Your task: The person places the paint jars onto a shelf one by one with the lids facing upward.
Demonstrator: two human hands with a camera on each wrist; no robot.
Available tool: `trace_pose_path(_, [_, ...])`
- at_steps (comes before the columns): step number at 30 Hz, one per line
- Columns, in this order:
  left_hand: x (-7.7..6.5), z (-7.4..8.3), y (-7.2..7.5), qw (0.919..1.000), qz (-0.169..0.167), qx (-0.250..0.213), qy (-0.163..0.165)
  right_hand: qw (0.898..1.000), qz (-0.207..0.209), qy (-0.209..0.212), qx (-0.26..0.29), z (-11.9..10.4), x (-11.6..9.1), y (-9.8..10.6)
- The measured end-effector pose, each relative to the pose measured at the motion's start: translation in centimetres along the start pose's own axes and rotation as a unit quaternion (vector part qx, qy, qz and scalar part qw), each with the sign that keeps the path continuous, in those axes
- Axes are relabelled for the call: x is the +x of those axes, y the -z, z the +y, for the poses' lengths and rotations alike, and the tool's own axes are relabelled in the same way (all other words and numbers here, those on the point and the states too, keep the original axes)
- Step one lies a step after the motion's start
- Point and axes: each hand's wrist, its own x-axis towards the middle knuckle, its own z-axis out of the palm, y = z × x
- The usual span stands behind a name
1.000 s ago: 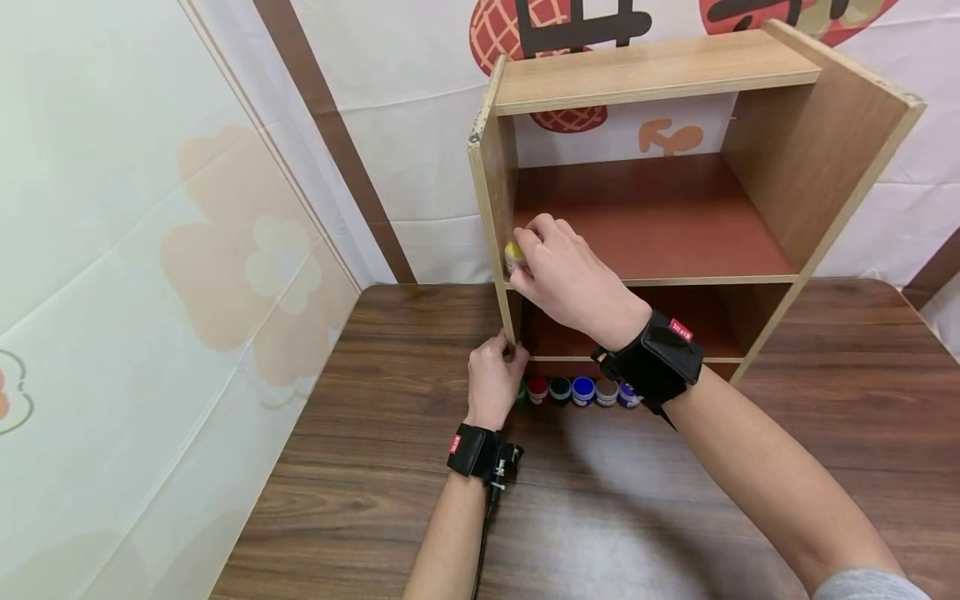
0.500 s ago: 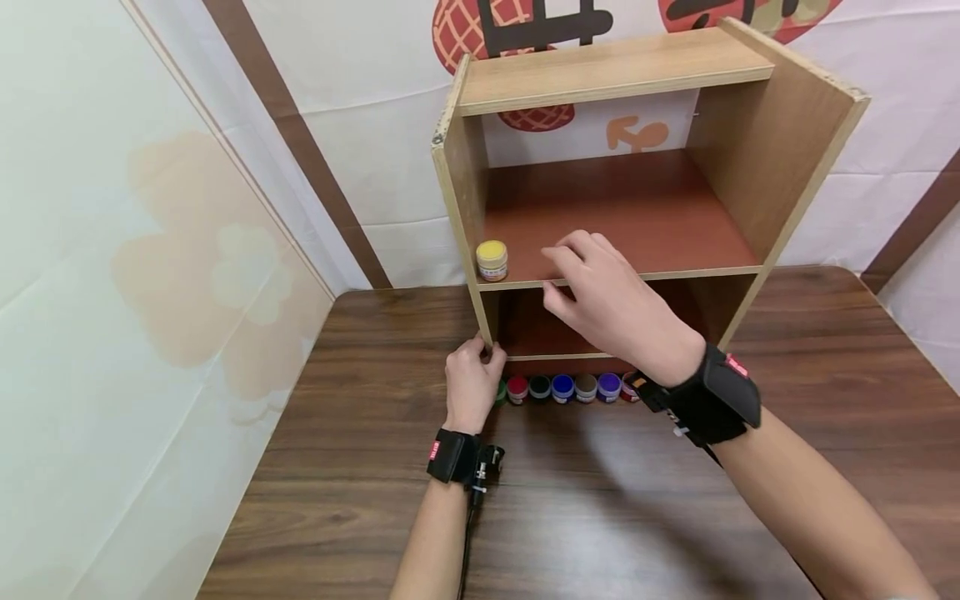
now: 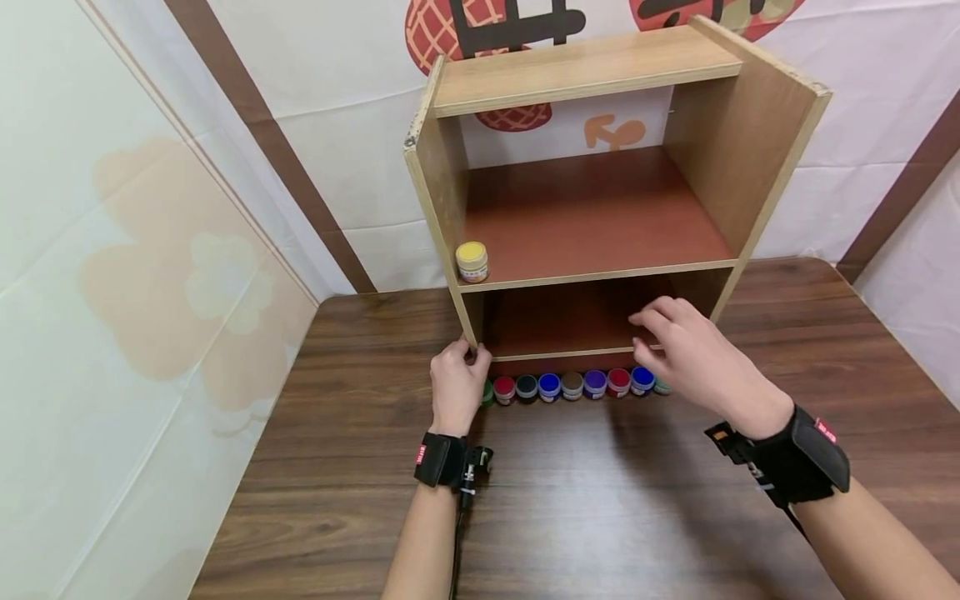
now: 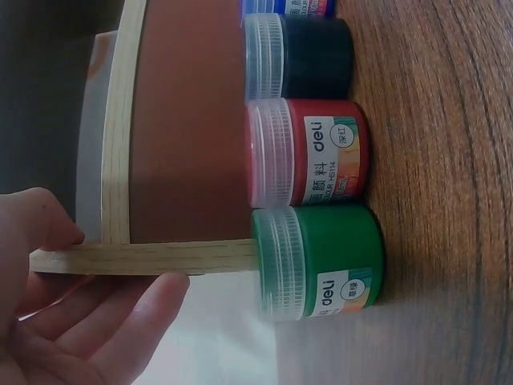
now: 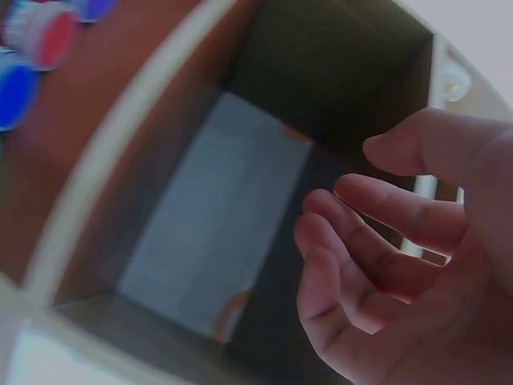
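A wooden shelf [image 3: 588,77] with red-brown boards stands on the table. My left hand [image 3: 453,392] grips the lower front edge of its left side panel, thumb on one face and fingers on the other. A yellow-lidded paint jar [image 3: 472,263] sits upright at the left front of the middle board. My right hand [image 3: 693,360], fingers loosely bent around nothing, hovers before the lower compartment, overlapping the right end of a row of jars. Close to my left hand in the left wrist view are a green paint jar [image 4: 343,255] and a red paint jar [image 4: 330,152].
Several paint jars, among them a blue one [image 3: 550,387] and a brown one [image 3: 572,385], line the tabletop [image 3: 570,500] along the shelf's base. Behind the shelf hangs a printed white cloth [image 3: 337,158]. A cable runs along the left forearm.
My right hand has let go of the yellow paint jar on the middle board and moved right and down toward the row of jars. The left hand keeps its grip. The head view has shifted right.
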Motion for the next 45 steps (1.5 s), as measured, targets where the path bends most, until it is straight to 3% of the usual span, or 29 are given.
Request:
trace_pose_path(6, [0.0, -0.2, 0.4, 0.9998, -0.009, 0.0, 0.019, 0.996, -0.073, -0.06, 0.003, 1.8, -2.4, -1.9])
trace_pose_path(13, [-0.1, -0.2, 0.8, 0.9995, -0.01, -0.008, 0.029, 0.993, -0.092, -0.072, -0.002, 3.9, -4.5, -4.6])
trace_pose_path(22, [-0.1, -0.3, 0.7, 0.9996, -0.009, -0.007, 0.026, 0.992, -0.1, -0.074, -0.024, 5.3, -5.5, -6.2])
trace_pose_path(29, [-0.2, -0.1, 0.5, 0.9999, -0.003, 0.0, 0.012, 0.994, -0.087, -0.05, -0.045, 5.4, -5.8, -6.7])
trace_pose_path(34, [0.0, 0.1, 0.4, 0.9998, -0.008, -0.001, 0.02, 0.995, -0.078, -0.034, -0.058, 5.5, -6.0, -7.2])
trace_pose_path(45, [0.1, 0.3, 0.3, 0.9997, -0.014, -0.003, 0.017, 0.995, -0.071, -0.033, -0.061, 5.8, -6.1, -7.7])
